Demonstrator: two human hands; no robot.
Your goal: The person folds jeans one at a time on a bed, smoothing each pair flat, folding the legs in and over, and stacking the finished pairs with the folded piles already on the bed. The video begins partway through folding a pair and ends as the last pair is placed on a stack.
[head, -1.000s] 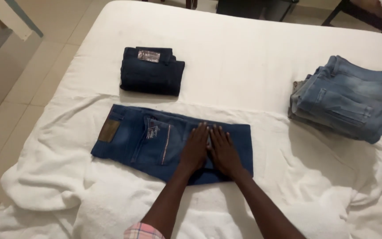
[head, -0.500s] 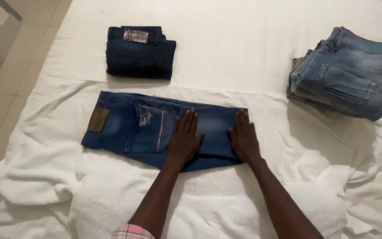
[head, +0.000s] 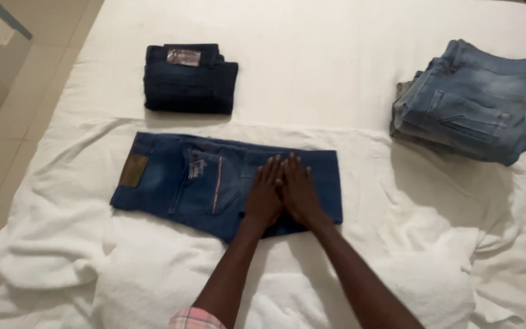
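- Bed (head: 336, 67) under white sheets fills the view; a rumpled white towel (head: 117, 274) is spread beneath and on the near side of the fingers.
- Folded mid-blue jeans (head: 208, 183) lie flat on the towel, directly under the fingers, running leftward from them; brown waist patch (head: 134, 170) at the far left end.
- Stack of light-blue jeans (head: 467, 103) sits well apart, up and to the right of the fingers.
- Dark navy folded jeans (head: 190, 78) sit beyond the fingers, up-left, apart from the mid-blue pair.
- Tiled floor (head: 7, 109) far left of the bed.
- Left hand (head: 265, 194) and right hand (head: 299, 192) rest palm-down on the right half of the jeans, side by side and touching; fingers (head: 273, 170) flat, extended, close together, gripping nothing.
- Nothing blocks the hands; forearms cover the jeans' near edge.
- Versus half a second ago: hands were spread apart, right one at the jeans' right end; now pulled in together.
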